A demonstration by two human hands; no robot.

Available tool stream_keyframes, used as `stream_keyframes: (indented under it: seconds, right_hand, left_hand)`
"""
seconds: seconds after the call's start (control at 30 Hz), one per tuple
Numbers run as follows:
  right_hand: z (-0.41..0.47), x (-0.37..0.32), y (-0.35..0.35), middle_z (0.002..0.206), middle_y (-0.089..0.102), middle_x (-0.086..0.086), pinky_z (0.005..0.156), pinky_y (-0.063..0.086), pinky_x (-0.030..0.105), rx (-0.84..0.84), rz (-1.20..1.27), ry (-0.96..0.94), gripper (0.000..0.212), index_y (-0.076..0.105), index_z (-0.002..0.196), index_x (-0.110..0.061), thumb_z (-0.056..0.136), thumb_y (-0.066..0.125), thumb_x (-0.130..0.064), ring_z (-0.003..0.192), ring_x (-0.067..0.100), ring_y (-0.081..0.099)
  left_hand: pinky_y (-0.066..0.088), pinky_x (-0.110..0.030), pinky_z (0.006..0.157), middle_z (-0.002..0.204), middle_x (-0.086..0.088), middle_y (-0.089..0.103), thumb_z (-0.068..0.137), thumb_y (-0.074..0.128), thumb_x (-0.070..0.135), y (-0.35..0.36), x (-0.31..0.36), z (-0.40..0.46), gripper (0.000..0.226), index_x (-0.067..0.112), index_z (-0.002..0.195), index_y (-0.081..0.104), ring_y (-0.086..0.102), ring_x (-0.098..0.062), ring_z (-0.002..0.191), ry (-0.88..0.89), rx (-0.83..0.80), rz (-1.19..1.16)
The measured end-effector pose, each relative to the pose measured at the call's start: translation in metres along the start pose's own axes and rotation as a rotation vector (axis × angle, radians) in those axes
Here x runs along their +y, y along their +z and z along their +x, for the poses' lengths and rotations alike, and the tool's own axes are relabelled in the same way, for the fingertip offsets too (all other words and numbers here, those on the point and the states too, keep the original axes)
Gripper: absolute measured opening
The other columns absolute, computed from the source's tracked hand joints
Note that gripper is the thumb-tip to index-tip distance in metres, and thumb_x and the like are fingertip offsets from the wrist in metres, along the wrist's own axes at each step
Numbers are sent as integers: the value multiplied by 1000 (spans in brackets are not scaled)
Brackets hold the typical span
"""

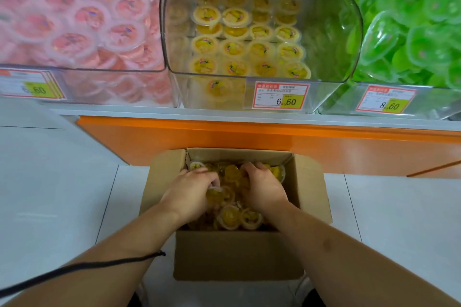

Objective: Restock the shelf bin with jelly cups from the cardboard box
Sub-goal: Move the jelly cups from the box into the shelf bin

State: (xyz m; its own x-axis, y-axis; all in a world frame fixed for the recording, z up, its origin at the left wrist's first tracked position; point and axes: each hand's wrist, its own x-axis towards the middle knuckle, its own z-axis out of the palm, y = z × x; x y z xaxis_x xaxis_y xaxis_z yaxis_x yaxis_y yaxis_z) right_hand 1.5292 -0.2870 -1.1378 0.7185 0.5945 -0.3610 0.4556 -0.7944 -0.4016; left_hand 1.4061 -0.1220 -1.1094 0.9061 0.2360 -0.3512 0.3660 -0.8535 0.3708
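Note:
An open cardboard box (309,182) stands on the floor below the shelf, full of yellow jelly cups (230,215). Both my hands are down inside it. My left hand (192,190) curls its fingers round cups in the left half of the pile. My right hand (262,188) curls its fingers over cups in the right half. Fingertips are buried among the cups. Above, the clear shelf bin (331,40) in the middle holds a low layer of the same yellow cups (249,50), with much of its height unfilled.
A bin of pink cups (82,22) sits to the left, a bin of green cups (411,20) to the right. Price tags (280,96) hang on the bin fronts. An orange shelf base (249,142) runs behind the box. A black cord (82,266) crosses my left forearm.

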Motion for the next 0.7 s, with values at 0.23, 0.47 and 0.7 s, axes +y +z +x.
stream_keyframes:
  seconds: [0.23,0.47,0.7]
  right_hand:
    - [5,-4,6,104,66,-9,79,64,34,69,86,101,43,52,126,-33,91,75,-25,91,14,68]
    - [-10,-13,-15,104,64,-15,86,58,23,-9,378,130,39,60,121,-32,90,77,-15,99,7,63]
    - [-40,-35,-92,92,69,-11,56,48,12,-107,294,-13,28,71,103,-30,78,80,-21,81,5,64]
  left_hand:
    - [54,-35,89,102,22,56,82,79,45,-3,0,-1,27,46,100,59,56,-7,96,-11,-9,-109]
    - [56,-27,83,104,20,56,87,79,34,-19,8,-7,22,41,98,61,58,-2,92,-26,12,-222]
    - [58,-31,78,92,23,67,74,80,55,-76,26,-32,30,44,94,61,64,0,87,-34,50,-297]
